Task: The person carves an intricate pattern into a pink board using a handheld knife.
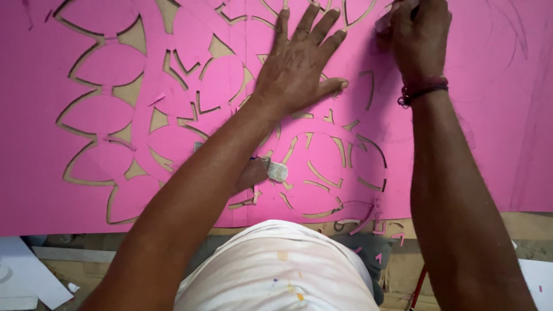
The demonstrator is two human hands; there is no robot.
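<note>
Pink sheet (46, 190), matte and thin, is covering the brown board beneath me, its cut petal slots showing tan through the gaps. My left hand (299, 66) is lying flat with fingers spread, pressing it down, while my right hand (417, 34) is curling shut around a pale slim cutting tool (385, 22). That tool is sitting just right of my left fingertips, slanting toward the far edge, its tip hidden.
</note>
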